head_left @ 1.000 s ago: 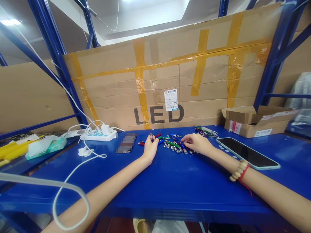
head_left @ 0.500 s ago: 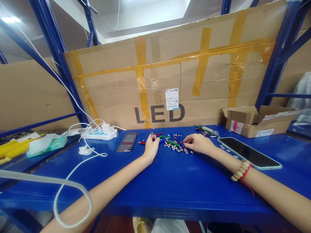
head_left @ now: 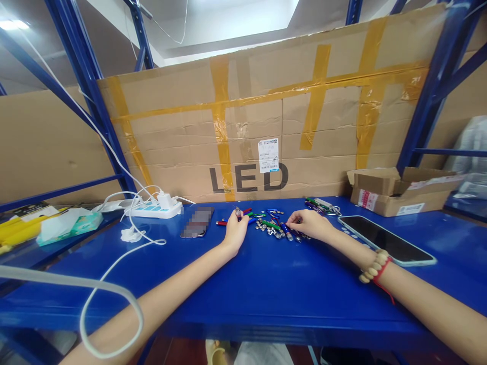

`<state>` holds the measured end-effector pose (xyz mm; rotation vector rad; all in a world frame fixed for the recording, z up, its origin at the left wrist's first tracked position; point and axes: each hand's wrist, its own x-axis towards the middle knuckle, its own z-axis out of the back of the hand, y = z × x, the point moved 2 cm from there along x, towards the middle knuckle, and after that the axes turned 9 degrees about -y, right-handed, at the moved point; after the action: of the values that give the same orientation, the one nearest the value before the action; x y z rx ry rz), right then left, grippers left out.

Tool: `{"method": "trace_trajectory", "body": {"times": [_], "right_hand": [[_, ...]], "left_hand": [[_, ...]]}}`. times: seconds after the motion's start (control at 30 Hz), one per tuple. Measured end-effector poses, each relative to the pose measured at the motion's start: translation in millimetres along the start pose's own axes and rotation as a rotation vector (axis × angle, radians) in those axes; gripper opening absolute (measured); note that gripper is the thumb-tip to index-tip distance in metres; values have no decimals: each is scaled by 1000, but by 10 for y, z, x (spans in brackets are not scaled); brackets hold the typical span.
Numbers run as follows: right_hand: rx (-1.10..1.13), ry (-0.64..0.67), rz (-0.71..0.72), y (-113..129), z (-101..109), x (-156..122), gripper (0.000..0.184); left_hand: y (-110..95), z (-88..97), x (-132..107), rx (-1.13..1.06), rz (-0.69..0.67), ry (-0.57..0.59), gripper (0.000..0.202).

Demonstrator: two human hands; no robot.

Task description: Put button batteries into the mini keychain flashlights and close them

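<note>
My left hand (head_left: 236, 234) is closed around a small dark tube with a silvery end (head_left: 238, 212), which points up out of the fist. Red and blue metal tubes lie right beside and behind that hand. At the right edge of a pile of small silvery round parts (head_left: 271, 229), my right hand (head_left: 310, 224) has thumb and fingertips pinched together. Whatever it may hold is too small to make out. A green tube (head_left: 271, 224) rests on the pile, and a blue tube with a silvery end (head_left: 286, 231) lies just left of the right fingertips.
Farther back lie more tubes with metal rings (head_left: 323, 206). A phone (head_left: 386, 240) is on the right, beside several small white discs; another phone (head_left: 197, 223) lies left. An open carton (head_left: 403, 192), a power strip (head_left: 154, 209) and loose white cable (head_left: 114, 274) flank the blue table (head_left: 289, 289).
The whole view has shifted very slightly. Both hands keep nearly the same place and grip; my right fingertips stay at the pile's edge.
</note>
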<state>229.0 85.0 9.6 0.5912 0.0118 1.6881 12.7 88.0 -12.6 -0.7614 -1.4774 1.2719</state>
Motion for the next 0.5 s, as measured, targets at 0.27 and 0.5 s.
{"method": "trace_trajectory", "body": {"times": [0.27,0.5], "right_hand": [[4,-69,88,-38,-32,40,24],[1,-98,94,-13,-15,17,25]], "left_hand": [[-5,2,-1,1,0,7,13],[-9,2,-8,0,5,12,13]]}}
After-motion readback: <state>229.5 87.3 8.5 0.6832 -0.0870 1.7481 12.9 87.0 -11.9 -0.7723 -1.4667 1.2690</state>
